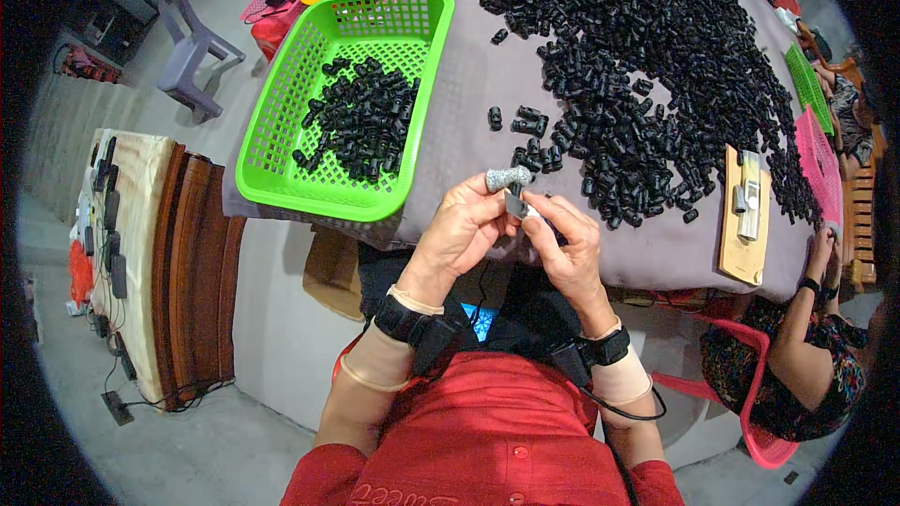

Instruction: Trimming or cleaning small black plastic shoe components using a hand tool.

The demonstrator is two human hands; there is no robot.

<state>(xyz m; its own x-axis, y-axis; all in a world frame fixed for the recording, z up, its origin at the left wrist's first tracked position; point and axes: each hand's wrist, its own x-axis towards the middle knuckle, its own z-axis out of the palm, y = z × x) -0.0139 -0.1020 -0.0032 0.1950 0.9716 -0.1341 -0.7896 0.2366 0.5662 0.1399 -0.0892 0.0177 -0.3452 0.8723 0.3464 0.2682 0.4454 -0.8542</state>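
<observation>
Pinching a small, grey, flat-faced piece between their fingertips, the left hand, with a speckled grey wrap at one fingertip, and the right hand meet at the near edge of a table under mauve-grey cloth. Beyond lies a large heap of short black plastic cylinders; leftward, a bright-green, rectangular, perforated plastic basket holds similar cylinders; rightward lies a flat tan board.

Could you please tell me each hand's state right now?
Left hand: closed, holding a small grey piece.
Right hand: closed, at the same piece; whether it grips anything cannot be told.
</observation>
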